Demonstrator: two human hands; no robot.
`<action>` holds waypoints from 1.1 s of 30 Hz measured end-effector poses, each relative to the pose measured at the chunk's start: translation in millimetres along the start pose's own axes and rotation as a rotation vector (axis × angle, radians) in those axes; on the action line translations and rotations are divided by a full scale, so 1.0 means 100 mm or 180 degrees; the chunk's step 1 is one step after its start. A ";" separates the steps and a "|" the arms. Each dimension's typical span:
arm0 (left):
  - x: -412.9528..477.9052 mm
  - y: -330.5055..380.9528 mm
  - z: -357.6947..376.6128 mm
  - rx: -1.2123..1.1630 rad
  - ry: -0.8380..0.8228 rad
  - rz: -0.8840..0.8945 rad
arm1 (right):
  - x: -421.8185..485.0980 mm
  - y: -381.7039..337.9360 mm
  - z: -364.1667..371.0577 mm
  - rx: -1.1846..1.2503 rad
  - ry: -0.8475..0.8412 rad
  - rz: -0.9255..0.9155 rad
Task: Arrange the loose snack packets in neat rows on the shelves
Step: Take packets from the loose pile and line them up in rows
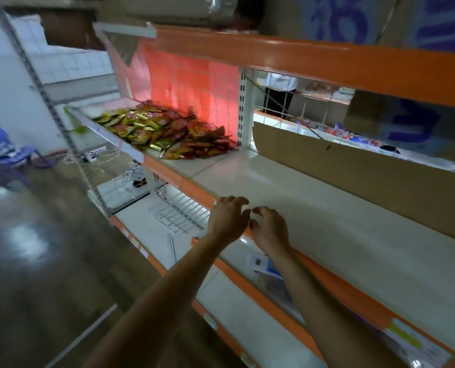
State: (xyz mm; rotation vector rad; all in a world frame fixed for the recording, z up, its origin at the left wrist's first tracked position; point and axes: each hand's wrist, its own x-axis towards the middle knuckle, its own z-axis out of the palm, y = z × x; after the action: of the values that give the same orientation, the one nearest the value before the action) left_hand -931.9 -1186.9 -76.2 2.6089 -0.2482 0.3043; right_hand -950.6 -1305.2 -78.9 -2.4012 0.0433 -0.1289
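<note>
Our left grip (227,219) & right grip (270,229) hover over the shelf (327,213) edge, both loosely curled w/ nothing held; snack packets (165,131) piled at 11 o'clock.

Shelf (314,208) bare near and right; packet heap (162,131) blocks far left; cardboard sheet (353,176) walls the back.

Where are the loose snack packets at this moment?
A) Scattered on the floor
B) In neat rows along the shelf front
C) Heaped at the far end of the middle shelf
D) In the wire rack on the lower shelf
C: the red and gold foil snack packets lie in a jumbled heap at the far end of the cream, orange-edged shelf board, not in rows.
</note>
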 end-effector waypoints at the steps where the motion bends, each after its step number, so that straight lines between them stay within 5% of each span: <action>1: 0.03 -0.10 -0.06 0.0010 0.0050 -0.0084 | 0.07 -0.10 0.08 -0.0014 -0.0050 -0.0055; 18: 1.44 -1.88 -0.55 0.0314 0.0178 -0.0670 | 1.86 -1.11 1.35 0.0741 -0.0377 0.0038; 33: 2.62 -2.53 -0.57 0.0088 0.0310 -0.0301 | 2.91 -1.37 1.75 0.0626 0.0277 0.0741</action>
State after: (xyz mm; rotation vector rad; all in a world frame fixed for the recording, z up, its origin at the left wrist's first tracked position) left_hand -632.1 -972.8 -75.2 2.6146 -0.0874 0.4028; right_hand -643.0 -1106.5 -91.5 -2.1750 0.3342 -0.1224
